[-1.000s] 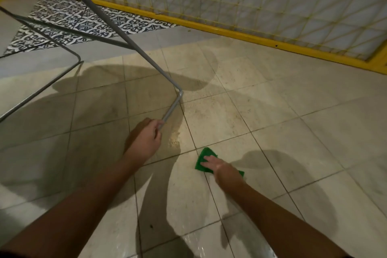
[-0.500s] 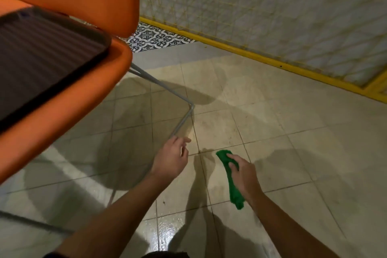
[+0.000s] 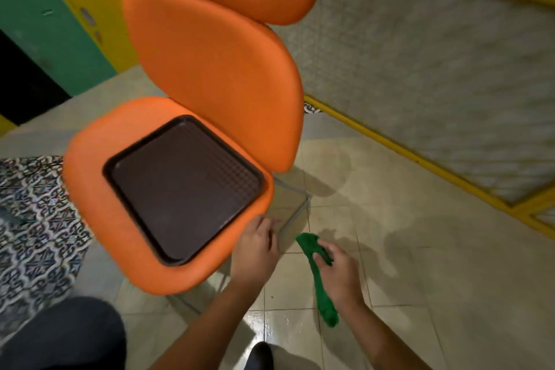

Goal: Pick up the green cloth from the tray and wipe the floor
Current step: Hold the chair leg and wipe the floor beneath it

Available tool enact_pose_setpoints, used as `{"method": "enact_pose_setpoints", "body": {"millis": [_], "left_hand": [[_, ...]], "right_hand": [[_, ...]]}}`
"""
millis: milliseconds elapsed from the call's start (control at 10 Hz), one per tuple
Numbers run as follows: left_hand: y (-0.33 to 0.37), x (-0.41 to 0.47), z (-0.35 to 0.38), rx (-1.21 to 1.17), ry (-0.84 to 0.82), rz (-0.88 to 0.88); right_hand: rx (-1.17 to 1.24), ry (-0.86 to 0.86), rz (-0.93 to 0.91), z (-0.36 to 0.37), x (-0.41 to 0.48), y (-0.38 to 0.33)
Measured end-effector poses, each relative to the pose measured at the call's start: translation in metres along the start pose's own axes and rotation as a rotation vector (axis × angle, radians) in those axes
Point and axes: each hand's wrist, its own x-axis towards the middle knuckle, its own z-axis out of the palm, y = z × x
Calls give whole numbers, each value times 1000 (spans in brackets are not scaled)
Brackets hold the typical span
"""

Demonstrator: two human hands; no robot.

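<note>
Green cloth (image 3: 323, 297), bunched lengthwise, is gripped in the right hand (image 3: 339, 275) over the tiled floor (image 3: 420, 264). Left hand (image 3: 255, 252) holds nothing, fingers relaxed, just beside the orange chair seat (image 3: 90, 189) bearing a brown tray (image 3: 183, 186).

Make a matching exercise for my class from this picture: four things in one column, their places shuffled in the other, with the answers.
Things
1. green cloth
2. tray
3. left hand
4. patterned tiles

Places
A. lying on the orange chair seat
B. at the left edge of the picture
C. gripped in the right hand
D. by the seat's near edge, holding nothing

Pairs: 1-C, 2-A, 3-D, 4-B
</note>
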Motion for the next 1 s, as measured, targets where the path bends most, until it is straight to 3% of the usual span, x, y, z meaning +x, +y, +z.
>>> {"method": "enact_pose_setpoints", "body": {"millis": [300, 500, 800, 1000], "left_hand": [[-84, 36, -121, 38, 172, -229], [-166, 47, -146, 20, 184, -391], [-207, 48, -140, -33, 88, -450], [-191, 35, -142, 11, 33, -377]], "right_hand": [[-48, -197, -171, 104, 29, -133], [-235, -236, -292, 188, 71, -172], [-451, -373, -323, 256, 85, -149], [-394, -199, -326, 213, 57, -136]]}}
